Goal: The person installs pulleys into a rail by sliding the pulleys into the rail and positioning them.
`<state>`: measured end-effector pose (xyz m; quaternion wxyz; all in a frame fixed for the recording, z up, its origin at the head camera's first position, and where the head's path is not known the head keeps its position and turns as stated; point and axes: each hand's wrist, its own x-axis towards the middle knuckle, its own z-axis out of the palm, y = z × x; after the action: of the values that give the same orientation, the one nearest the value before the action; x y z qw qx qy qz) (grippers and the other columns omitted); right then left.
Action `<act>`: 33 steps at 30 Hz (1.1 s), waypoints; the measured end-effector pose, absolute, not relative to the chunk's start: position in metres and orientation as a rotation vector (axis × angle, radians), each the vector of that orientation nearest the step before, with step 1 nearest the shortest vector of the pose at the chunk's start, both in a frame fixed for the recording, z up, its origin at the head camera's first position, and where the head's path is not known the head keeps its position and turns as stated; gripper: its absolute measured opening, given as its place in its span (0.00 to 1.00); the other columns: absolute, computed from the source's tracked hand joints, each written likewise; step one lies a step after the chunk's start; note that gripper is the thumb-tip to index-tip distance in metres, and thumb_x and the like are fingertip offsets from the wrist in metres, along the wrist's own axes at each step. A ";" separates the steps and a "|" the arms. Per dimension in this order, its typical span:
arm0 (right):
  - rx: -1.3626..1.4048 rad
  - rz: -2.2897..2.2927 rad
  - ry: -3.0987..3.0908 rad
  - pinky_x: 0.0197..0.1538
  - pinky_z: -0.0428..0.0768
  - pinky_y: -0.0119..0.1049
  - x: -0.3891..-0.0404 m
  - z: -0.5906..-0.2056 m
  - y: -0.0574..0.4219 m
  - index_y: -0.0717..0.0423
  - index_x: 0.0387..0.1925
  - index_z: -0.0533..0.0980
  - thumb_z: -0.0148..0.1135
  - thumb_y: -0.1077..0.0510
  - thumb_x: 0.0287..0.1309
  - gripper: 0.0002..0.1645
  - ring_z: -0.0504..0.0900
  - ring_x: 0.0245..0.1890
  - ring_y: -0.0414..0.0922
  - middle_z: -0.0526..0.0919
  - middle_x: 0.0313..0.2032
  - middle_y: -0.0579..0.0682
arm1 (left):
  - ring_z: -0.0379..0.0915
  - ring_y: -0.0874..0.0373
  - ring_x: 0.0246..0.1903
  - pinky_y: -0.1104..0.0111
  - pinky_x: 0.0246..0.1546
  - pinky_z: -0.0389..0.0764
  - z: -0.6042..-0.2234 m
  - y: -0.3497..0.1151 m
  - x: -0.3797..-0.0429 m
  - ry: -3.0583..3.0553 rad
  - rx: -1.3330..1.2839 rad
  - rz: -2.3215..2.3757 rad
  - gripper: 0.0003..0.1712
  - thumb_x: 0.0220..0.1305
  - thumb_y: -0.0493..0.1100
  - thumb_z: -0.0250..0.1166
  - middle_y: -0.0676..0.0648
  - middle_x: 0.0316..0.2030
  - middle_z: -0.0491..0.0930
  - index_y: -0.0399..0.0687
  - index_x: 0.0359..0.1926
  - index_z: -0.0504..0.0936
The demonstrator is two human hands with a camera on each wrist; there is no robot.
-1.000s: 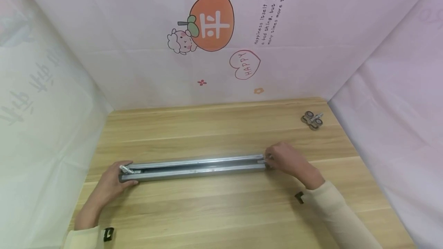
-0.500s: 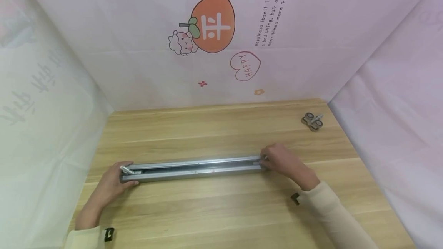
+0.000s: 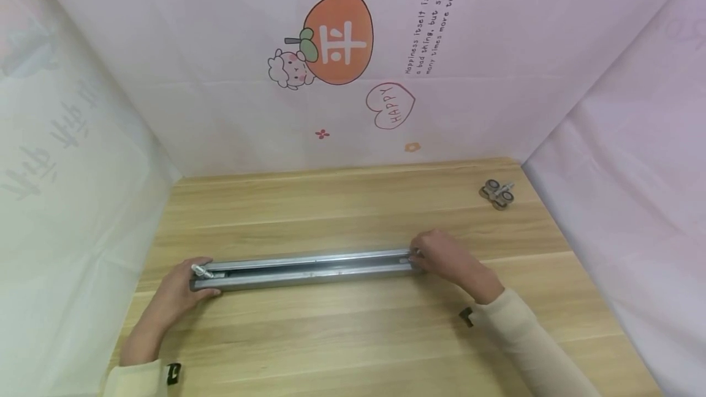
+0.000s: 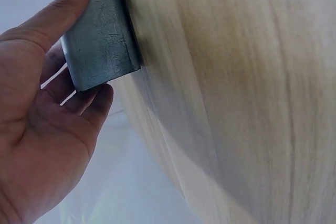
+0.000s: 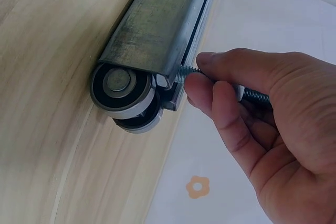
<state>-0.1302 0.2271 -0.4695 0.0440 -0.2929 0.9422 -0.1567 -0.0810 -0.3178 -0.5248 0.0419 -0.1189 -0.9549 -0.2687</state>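
Note:
A long grey metal channel rail (image 3: 331, 272) lies on the table with its slot facing up. My left hand (image 3: 173, 293) grips its left end, thumb along the near side and fingers at the far side and end. By that hand, a threaded bolt (image 3: 203, 271) tilts out of the slot. At the other end, my right hand (image 3: 449, 259) pinches the threaded stem (image 5: 186, 73) of a roller trolley (image 5: 119, 81) between thumb and fingers. In the right wrist view, the trolley's rear wheels show outside the rail's mouth; its front part is hidden inside.
Another roller trolley (image 3: 497, 193) with a bolt lies at the table's back right corner. The wooden table (image 3: 331, 336) is enclosed at the back and sides by pale printed sheets (image 3: 231, 121).
My right hand has moved slightly left, carrying the trolley from the rail's right end into the channel. The left hand and the rail have stayed in place.

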 end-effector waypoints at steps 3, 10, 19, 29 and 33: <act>-0.905 -0.486 2.873 0.23 0.76 0.24 -0.130 -0.470 0.226 0.50 0.24 0.81 0.69 0.61 0.52 0.05 0.70 0.18 0.30 0.78 0.20 0.36 | 0.74 0.29 0.50 0.38 0.53 0.74 -0.524 -0.318 -0.081 -2.917 -0.367 -0.814 0.40 0.36 0.40 0.80 0.26 0.49 0.79 0.29 0.53 0.77; -0.938 -0.504 2.867 0.23 0.76 0.23 -0.131 -0.471 0.223 0.51 0.25 0.82 0.68 0.62 0.52 0.04 0.71 0.18 0.30 0.78 0.20 0.37 | 0.74 0.29 0.50 0.39 0.54 0.74 -0.522 -0.317 -0.081 -2.919 -0.353 -0.823 0.40 0.35 0.42 0.80 0.26 0.49 0.79 0.30 0.52 0.78; -0.978 -0.489 2.868 0.24 0.77 0.23 -0.130 -0.469 0.215 0.51 0.25 0.82 0.68 0.62 0.52 0.04 0.71 0.19 0.30 0.79 0.21 0.37 | 0.74 0.29 0.49 0.39 0.53 0.74 -0.520 -0.315 -0.080 -2.920 -0.343 -0.824 0.40 0.34 0.41 0.81 0.26 0.48 0.79 0.30 0.52 0.78; -1.068 -0.542 2.846 0.23 0.76 0.24 -0.132 -0.473 0.201 0.52 0.22 0.80 0.67 0.64 0.52 0.06 0.69 0.18 0.31 0.77 0.19 0.40 | 0.74 0.29 0.49 0.39 0.53 0.74 -0.522 -0.315 -0.081 -2.916 -0.333 -0.835 0.40 0.35 0.41 0.81 0.27 0.48 0.79 0.30 0.52 0.78; -1.051 -0.541 2.839 0.24 0.76 0.24 -0.132 -0.475 0.198 0.53 0.24 0.82 0.67 0.64 0.52 0.05 0.70 0.19 0.31 0.78 0.21 0.40 | 0.74 0.29 0.50 0.39 0.54 0.73 -0.520 -0.315 -0.080 -2.923 -0.316 -0.843 0.40 0.35 0.41 0.80 0.27 0.49 0.79 0.30 0.53 0.77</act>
<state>-0.1322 0.1977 -0.4749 0.0332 -0.3416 0.9226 -0.1759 -0.0796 -0.3150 -0.5200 0.0416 -0.1034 -0.9548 -0.2755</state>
